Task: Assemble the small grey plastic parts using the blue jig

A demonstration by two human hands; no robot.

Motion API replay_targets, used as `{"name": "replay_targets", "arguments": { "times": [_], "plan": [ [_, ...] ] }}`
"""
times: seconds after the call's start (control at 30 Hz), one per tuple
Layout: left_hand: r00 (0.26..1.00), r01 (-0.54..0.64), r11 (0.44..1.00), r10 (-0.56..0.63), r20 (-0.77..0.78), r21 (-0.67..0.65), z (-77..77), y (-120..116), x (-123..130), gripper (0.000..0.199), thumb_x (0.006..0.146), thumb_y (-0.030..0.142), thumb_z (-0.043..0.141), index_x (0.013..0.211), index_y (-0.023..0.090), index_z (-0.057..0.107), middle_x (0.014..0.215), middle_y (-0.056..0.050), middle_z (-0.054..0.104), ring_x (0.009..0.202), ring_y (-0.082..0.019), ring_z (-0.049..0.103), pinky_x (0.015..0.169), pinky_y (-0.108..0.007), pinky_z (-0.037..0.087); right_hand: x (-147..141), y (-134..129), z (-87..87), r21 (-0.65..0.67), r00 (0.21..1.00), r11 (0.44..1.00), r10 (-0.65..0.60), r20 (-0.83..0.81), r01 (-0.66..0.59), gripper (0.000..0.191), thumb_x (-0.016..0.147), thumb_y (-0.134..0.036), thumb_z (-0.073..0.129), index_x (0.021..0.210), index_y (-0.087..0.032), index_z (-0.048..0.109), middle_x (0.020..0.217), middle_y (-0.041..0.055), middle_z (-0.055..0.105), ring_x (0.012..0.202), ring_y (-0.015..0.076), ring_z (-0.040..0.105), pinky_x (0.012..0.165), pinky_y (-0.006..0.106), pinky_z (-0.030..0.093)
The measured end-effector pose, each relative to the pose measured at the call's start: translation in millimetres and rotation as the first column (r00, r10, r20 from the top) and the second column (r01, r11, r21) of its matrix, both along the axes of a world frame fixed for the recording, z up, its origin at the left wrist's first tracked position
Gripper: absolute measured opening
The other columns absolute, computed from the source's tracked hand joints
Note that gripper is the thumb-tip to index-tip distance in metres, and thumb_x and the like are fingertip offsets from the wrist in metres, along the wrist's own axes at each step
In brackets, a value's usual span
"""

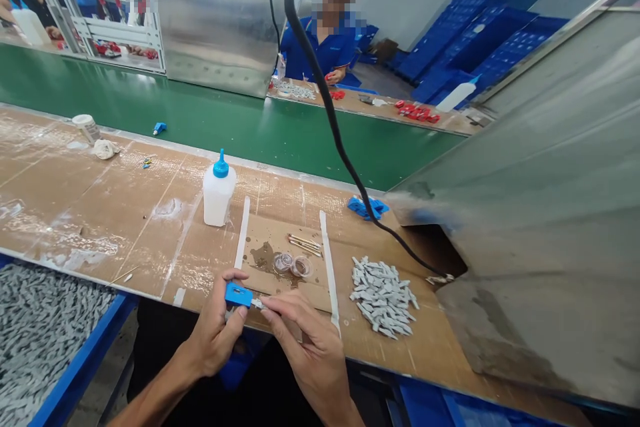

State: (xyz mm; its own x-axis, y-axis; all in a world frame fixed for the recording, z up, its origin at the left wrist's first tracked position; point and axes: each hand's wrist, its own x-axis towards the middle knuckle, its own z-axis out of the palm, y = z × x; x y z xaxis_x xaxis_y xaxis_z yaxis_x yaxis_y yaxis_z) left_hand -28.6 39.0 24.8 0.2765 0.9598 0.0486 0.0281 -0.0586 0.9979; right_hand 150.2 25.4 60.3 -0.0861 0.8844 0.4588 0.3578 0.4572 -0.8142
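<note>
My left hand (216, 330) holds a small blue plastic part (239, 295) between thumb and fingers, over the table's front edge. Close on its right, my right hand (313, 340) pinches a small whitish-grey piece (257, 303) at the blue part's right end. Whether that piece is inserted or only touching cannot be made out. Just beyond my hands, a taped cardboard sheet (260, 230) bears small round clear dishes (291, 265), wet brown stains and several cotton swabs (306, 245). A pile of grey pieces (383, 297) lies to the right.
A white bottle with a blue cap (218, 197) stands behind my left hand. Blue pieces (367, 207) lie back right, near a hanging black cable (335, 127) and a metal panel (540, 227). A blue bin (95, 347) of grey pieces is at left. A person (325, 40) sits across the green belt (210, 123).
</note>
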Motion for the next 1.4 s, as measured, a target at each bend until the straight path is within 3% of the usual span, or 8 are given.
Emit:
{"name": "replay_targets", "arguments": {
  "times": [0.33, 0.73, 0.87, 1.0, 1.1, 1.2, 1.27, 1.4],
  "plan": [
    [0.996, 0.087, 0.982, -0.088, -0.005, 0.169, 0.5, -11, -7, 0.013, 0.102, 0.033, 0.044, 0.114, 0.028, 0.048, 0.098, -0.002, 0.047, 0.086, -0.022, 0.045, 0.081, -0.034, 0.038, -12, -17, -3.9, 0.142, 1.000, 0.990, 0.021, -0.023, -0.017, 0.045, 0.089, 0.004, 0.062, 0.124, -0.024, 0.067, 0.096, 0.0033, 0.071, 0.084, 0.0154, 0.064, 0.074, 0.031, 0.056],
    [0.995, 0.098, 0.981, -0.099, 0.002, 0.169, 0.2, -18, -1, 0.017, 0.104, 0.039, 0.038, 0.113, 0.027, 0.047, 0.097, -0.002, 0.044, 0.086, -0.021, 0.043, 0.080, -0.034, 0.038, -14, -26, -8.4, 0.175, 0.999, 0.984, -0.006, -0.044, 0.014, 0.046, 0.088, 0.009, 0.059, 0.124, -0.018, 0.066, 0.098, 0.0062, 0.070, 0.085, 0.0157, 0.064, 0.073, 0.029, 0.057],
    [0.992, 0.101, 0.986, -0.091, -0.082, 0.132, 4.5, -12, 4, 0.013, 0.104, 0.035, 0.038, 0.112, 0.027, 0.046, 0.099, -0.001, 0.045, 0.087, -0.020, 0.045, 0.081, -0.034, 0.039, -7, -18, 1.9, 0.077, 1.000, 0.997, -0.014, -0.004, 0.014, 0.032, 0.092, 0.001, 0.060, 0.114, -0.020, 0.069, 0.094, 0.0031, 0.070, 0.084, 0.0136, 0.066, 0.075, 0.027, 0.056],
    [0.991, 0.135, 0.984, -0.134, -0.012, 0.113, 6.1, -4, 8, 0.028, 0.102, 0.033, 0.046, 0.130, 0.031, 0.041, 0.112, -0.003, 0.048, 0.098, -0.021, 0.050, 0.089, -0.035, 0.042, 20, -13, 28.5, 0.164, 0.995, 0.986, -0.021, 0.102, 0.004, 0.030, 0.091, -0.001, 0.062, 0.112, -0.021, 0.070, 0.093, 0.0027, 0.071, 0.084, 0.0138, 0.067, 0.075, 0.027, 0.055],
    [0.996, 0.051, 0.994, -0.058, 0.070, 0.096, 0.7, -1, 7, 0.030, 0.103, 0.034, 0.044, 0.133, 0.031, 0.041, 0.109, -0.002, 0.051, 0.100, -0.020, 0.051, 0.091, -0.033, 0.043, 57, -5, 52.4, 0.302, 0.957, 0.924, -0.274, 0.097, 0.234, 0.026, 0.088, -0.004, 0.067, 0.105, -0.022, 0.075, 0.090, 0.0026, 0.072, 0.082, 0.0149, 0.067, 0.077, 0.028, 0.054],
    [0.997, 0.042, 0.996, -0.036, -0.068, 0.079, -5.9, 1, 4, 0.017, 0.105, 0.034, 0.042, 0.110, 0.026, 0.056, 0.092, 0.000, 0.055, 0.088, -0.019, 0.052, 0.082, -0.031, 0.041, 102, 20, 70.1, 0.360, 0.750, 0.679, -0.654, -0.102, 0.640, 0.014, 0.083, -0.018, 0.078, 0.096, -0.020, 0.079, 0.088, 0.0056, 0.074, 0.077, 0.0163, 0.068, 0.075, 0.029, 0.054],
    [0.981, 0.080, 0.993, -0.063, -0.182, 0.088, -9.2, 2, 3, 0.023, 0.105, 0.034, 0.041, 0.096, 0.023, 0.059, 0.084, 0.000, 0.056, 0.079, -0.018, 0.052, 0.075, -0.030, 0.039, 134, 47, 75.9, 0.291, 0.631, 0.571, -0.752, -0.190, 0.768, 0.023, 0.079, -0.030, 0.081, 0.098, -0.016, 0.080, 0.087, 0.0090, 0.075, 0.072, 0.0172, 0.068, 0.073, 0.030, 0.055],
    [0.946, 0.152, 0.972, -0.091, -0.311, 0.178, -12.9, 2, 4, 0.027, 0.104, 0.031, 0.041, 0.085, 0.020, 0.056, 0.079, 0.000, 0.057, 0.076, -0.017, 0.053, 0.072, -0.029, 0.037, 183, 113, 72.2, 0.102, 0.653, 0.647, -0.755, -0.052, 0.756, 0.036, 0.074, -0.042, 0.077, 0.095, -0.014, 0.081, 0.089, 0.0112, 0.077, 0.073, 0.0180, 0.069, 0.075, 0.031, 0.054]
  ]
}}
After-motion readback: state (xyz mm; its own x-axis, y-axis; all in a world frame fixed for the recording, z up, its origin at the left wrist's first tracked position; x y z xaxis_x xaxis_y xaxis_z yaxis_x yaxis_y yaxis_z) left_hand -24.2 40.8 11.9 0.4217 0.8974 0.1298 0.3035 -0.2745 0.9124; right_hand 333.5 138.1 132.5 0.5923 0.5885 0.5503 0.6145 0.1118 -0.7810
